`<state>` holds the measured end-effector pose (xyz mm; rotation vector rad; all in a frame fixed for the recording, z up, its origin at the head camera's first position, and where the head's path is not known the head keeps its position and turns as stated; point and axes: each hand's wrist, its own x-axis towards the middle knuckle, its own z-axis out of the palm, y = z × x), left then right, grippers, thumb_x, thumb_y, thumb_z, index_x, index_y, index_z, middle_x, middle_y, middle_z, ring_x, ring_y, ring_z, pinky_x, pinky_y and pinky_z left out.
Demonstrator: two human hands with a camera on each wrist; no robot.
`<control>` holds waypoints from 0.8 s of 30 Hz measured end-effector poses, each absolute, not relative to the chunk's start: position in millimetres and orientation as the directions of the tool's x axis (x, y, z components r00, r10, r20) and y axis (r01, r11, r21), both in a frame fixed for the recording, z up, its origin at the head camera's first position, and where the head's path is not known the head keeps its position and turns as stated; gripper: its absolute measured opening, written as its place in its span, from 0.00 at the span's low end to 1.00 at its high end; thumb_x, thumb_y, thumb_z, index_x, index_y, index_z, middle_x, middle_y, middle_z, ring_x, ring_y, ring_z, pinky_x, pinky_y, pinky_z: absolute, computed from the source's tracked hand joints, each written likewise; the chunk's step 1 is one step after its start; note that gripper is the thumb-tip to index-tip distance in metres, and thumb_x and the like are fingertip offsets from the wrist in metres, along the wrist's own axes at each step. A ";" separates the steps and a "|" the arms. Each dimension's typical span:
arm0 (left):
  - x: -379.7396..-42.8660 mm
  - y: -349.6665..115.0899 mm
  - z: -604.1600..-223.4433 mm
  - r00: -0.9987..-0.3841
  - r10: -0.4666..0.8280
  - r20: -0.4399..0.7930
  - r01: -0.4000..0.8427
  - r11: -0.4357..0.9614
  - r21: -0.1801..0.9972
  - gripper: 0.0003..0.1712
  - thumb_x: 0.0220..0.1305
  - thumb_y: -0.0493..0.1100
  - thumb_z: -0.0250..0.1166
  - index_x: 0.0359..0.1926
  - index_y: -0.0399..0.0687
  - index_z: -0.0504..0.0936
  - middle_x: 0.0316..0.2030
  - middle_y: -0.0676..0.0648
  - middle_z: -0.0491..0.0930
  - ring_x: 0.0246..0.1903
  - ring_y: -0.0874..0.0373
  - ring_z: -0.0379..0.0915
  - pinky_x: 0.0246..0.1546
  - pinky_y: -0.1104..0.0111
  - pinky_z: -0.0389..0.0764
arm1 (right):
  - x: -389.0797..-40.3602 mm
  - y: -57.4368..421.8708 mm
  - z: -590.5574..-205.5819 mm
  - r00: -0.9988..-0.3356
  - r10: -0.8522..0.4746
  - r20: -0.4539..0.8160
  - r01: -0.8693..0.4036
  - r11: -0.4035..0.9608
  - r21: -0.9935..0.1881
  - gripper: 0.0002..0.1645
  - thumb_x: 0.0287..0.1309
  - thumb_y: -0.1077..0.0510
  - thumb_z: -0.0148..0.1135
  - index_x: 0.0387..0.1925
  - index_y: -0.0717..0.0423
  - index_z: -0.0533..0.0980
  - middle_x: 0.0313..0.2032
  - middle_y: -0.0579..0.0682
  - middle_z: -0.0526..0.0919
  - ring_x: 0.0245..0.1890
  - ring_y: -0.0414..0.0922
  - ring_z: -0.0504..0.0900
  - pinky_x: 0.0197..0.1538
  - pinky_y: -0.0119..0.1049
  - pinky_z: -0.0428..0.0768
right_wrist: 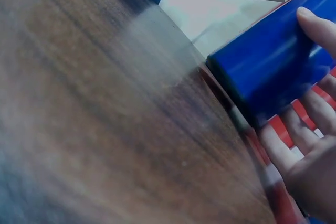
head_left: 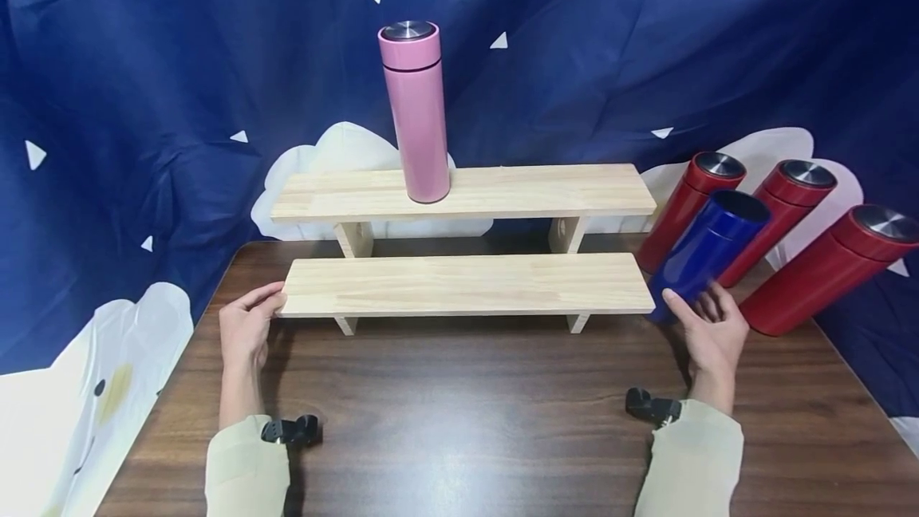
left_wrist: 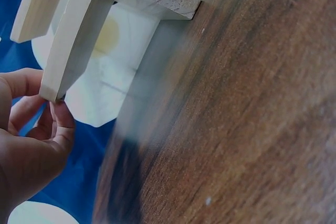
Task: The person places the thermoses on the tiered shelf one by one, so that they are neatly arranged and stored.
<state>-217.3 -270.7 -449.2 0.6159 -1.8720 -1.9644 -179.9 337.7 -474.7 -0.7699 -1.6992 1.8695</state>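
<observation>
My left hand [head_left: 246, 325] pinches the left end of the lower board of a two-tier wooden shelf [head_left: 459, 286]; the left wrist view has thumb and fingers [left_wrist: 65, 124] at the board's end. On the right, my right hand [head_left: 711, 333] grips a blue thermos bottle [head_left: 707, 242] low on its body. The thumb [right_wrist: 317, 27] lies along one side and the fingers [right_wrist: 278, 145] are on the other. That bottle stands beside the shelf's right end, its base close to the table in the right wrist view. A pink thermos bottle [head_left: 419, 118] stands on the upper board.
Three red thermos bottles stand at the table's right: one behind the blue bottle [head_left: 664, 230], one beside it [head_left: 771, 218], one nearer the right edge [head_left: 826, 278]. The brown wooden table [head_left: 459, 405] backs onto a blue patterned cloth [head_left: 215, 46].
</observation>
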 end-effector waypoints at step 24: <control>-218.0 -271.0 -450.1 -0.844 -0.533 -0.067 -0.050 -0.046 0.998 0.13 0.57 0.26 0.69 0.44 0.31 0.88 0.27 0.54 0.85 0.28 0.64 0.77 0.29 0.78 0.78 | -181.9 331.8 -460.8 -0.578 0.797 0.174 -0.359 -0.057 -0.932 0.31 0.39 0.71 0.82 0.50 0.58 0.86 0.41 0.44 0.89 0.44 0.39 0.85 0.49 0.27 0.81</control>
